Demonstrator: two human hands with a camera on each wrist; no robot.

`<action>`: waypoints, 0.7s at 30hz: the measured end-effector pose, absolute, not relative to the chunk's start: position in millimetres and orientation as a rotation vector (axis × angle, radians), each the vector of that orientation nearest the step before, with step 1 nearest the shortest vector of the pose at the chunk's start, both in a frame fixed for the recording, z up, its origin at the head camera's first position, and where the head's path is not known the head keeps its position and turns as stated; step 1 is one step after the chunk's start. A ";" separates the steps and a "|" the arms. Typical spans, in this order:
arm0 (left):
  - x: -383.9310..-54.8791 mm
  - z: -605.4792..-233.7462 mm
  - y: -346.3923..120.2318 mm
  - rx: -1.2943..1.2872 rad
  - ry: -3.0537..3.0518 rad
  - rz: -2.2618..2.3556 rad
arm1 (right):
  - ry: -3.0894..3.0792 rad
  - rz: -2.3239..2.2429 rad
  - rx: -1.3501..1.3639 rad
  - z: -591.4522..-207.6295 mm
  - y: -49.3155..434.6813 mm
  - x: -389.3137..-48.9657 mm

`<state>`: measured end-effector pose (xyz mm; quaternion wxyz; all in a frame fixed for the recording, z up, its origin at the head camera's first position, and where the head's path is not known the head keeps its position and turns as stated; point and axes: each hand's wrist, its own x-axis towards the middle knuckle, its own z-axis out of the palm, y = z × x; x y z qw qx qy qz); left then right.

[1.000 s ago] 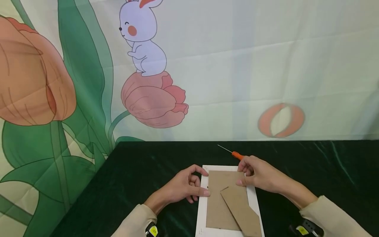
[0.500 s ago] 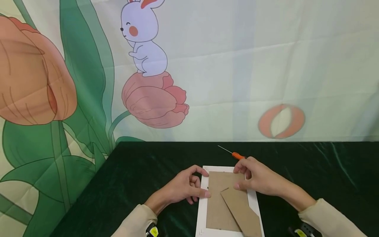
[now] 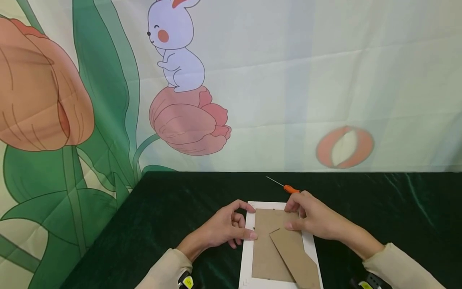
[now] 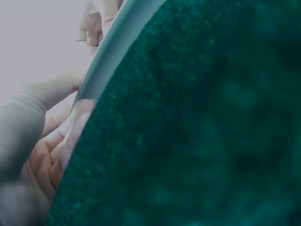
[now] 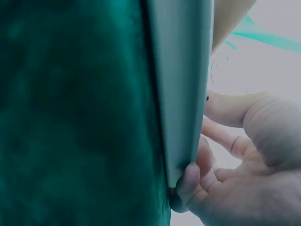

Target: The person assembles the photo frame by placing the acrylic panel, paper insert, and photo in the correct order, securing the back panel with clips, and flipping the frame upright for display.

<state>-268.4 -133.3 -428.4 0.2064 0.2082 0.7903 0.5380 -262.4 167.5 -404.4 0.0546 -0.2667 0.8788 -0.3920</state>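
Head view: A white picture frame [image 3: 247, 261] lies back side up toward 5 o'clock, its near end cut off by the view's lower edge. A brown backing board [image 3: 265, 257] sits inside the rim. An easel stand leg [image 3: 296, 257] lies over the board toward the frame's 5 o'clock, its narrower end pointing to 11 o'clock. The left hand [image 3: 223, 226], at the frame's 10 o'clock, grips the rim, with index finger and thumb spread along it. The right hand [image 3: 319, 216], at the frame's 2 o'clock, holds the opposite rim, index finger and thumb reaching onto the board. An orange-handled screwdriver [image 3: 288, 188] lies beyond the frame at 12 o'clock, tip toward 10 o'clock; whether its handle touches the right hand cannot be determined. Dark green velvet cloth [image 3: 166, 220] lies beneath.

Left wrist view: The frame's side runs from 1 to 7 o'clock. The left thumb rests on its edge, a fingertip against the outer side. The right hand shows at 11 o'clock.

Right wrist view: The frame's side runs from 12 to 6 o'clock. The right hand, at 4 o'clock, has its thumb at the edge and a finger near the corner.
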 end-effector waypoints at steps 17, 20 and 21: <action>-264.6 -428.5 -128.0 0.534 2.250 1.486 | 2.735 -1.149 -0.833 -407.9 168.3 -261.4; -264.7 -426.9 -127.0 0.527 2.265 1.484 | 2.751 -1.133 -0.852 -406.6 168.5 -262.3; -264.6 -426.6 -126.9 0.521 2.268 1.483 | 2.754 -1.124 -0.848 -406.4 168.4 -262.4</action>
